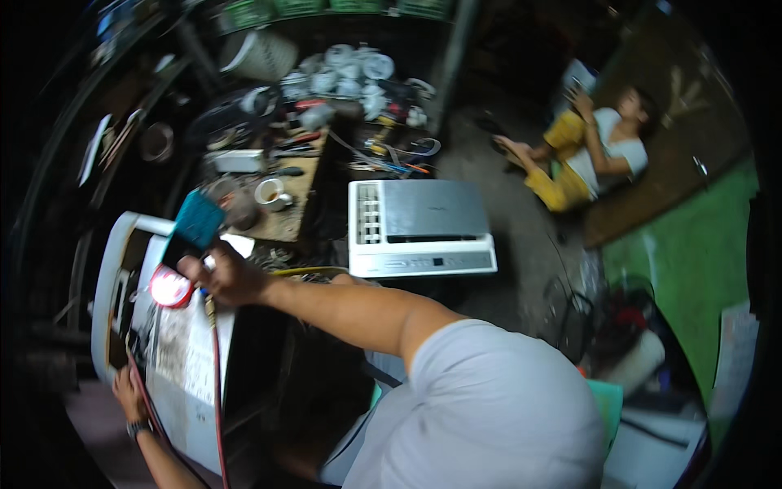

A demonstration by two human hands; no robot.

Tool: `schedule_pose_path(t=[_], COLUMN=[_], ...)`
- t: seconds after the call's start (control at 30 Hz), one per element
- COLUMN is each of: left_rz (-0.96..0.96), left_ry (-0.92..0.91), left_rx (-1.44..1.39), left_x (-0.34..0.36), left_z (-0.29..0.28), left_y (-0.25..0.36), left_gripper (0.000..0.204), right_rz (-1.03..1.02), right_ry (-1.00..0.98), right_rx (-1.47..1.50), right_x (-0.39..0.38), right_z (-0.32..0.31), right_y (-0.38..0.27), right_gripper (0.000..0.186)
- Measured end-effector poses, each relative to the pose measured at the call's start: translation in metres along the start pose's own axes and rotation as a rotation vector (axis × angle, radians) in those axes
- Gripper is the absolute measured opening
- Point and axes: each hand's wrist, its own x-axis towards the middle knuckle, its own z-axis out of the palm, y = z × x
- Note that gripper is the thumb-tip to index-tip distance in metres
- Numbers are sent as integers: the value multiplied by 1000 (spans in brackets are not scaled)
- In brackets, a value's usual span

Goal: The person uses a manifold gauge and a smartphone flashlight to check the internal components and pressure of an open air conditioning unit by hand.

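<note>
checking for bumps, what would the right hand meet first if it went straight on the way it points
Probably the round red-rimmed piece, just past the fingers of the right hand. Depth is unclear and the picture blurred, so they may already be touching.

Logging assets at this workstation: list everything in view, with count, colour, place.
Boxy slatted appliance: 1, white and grey, centre
Long boxy casing: 1, white, lower left
Blurred boxy object: 1, teal, by right hand
Round-faced object: 1, red and white, by right hand
Thin hoses: at least 2, reddish, over casing
Wooden bench top: 1, tan, left of appliance
Round mug: 1, white, on bench
Round bucket: 1, whitish, upper left
Piled rounded parts: many, whitish, top
Crates: at least 3, green, top edge
Seated person: 1, white top, yellow trousers, upper right
Small clutter: too blurred to count
Wristwatch: 1, dark, left wrist
Right hand: 1, bare, left of centre
Left hand: 1, bare, lower left
</note>
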Motion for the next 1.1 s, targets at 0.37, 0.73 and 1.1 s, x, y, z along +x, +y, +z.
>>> schedule_pose_path(t=[0.37, 0.73, 1.1], left_rz=[55, -62, -73], left_ry=[57, 21, -47], left_rx=[-221, -263, -167], left_x=[21, 15, 5], left_z=[-24, -64, -71], left_y=[69, 114, 118], left_gripper=[34, 36, 39], right_rz=[-89, 223, 207], right_ry=[74, 47, 104], right_rx=[-183, 91, 73], right_x=[-6, -6, -15], right_z=[-14, -15, -10], right_y=[9, -14, -5], right_gripper=[37, 22, 38])
